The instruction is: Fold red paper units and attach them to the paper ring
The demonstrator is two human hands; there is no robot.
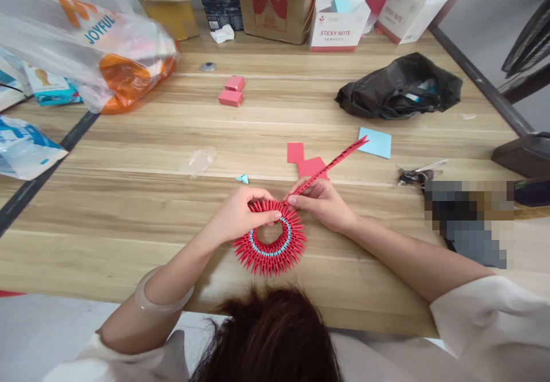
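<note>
A round origami ring (270, 263) of folded red paper pieces, with a light blue band inside, rests on the wooden table. My left hand (243, 213) is closed on its far left rim, thumb over the inner edge. A long thin strip of stacked red folded paper pieces (344, 154) slants up to the right from the ring's far edge. My right hand (320, 201) pinches the strip near its lower end, close to the ring. Whether strip and ring are joined cannot be seen under my fingers. Red paper sheets (295, 153) lie just beyond my right hand.
A small blue folded piece (243, 178) and blue paper (375, 143) lie nearby. Two pink blocks (231, 98) are farther off. A black plastic bag (399, 87) sits right, a Joyful bag (124, 67) left. Sticky note boxes (339, 32) and a cardboard box (275, 12) line the back.
</note>
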